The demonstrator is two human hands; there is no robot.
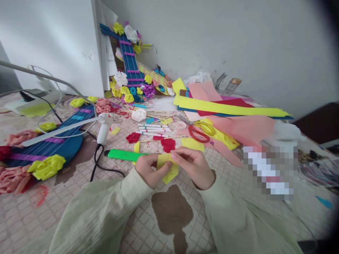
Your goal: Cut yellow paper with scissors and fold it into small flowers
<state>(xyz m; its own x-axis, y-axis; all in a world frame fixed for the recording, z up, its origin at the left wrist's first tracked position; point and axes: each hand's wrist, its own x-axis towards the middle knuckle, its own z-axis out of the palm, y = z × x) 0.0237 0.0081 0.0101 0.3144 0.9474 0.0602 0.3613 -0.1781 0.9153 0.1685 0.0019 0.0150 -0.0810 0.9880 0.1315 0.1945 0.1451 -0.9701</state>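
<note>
A small piece of yellow paper (172, 172) is held between both hands above the table, its lower end pointing down. My left hand (152, 169) grips its left side, with the thumb lying across the front. The fingertips of my right hand (193, 165) pinch the paper's top edge. A green cutter (124, 155) lies just beyond my left hand. Behind the paper are a dark red paper piece (168, 145) and a flat yellow sheet (192, 144). Red-handled scissors (198, 134) rest beyond my right hand.
At the left lie a flower-trimmed blue paper instrument (71, 137) and a white glue gun (103, 132) with a black cord. Markers (153, 130) sit mid-table. Long yellow strips (230, 107) lie at the back right. Another blue instrument (129, 63) leans at the wall.
</note>
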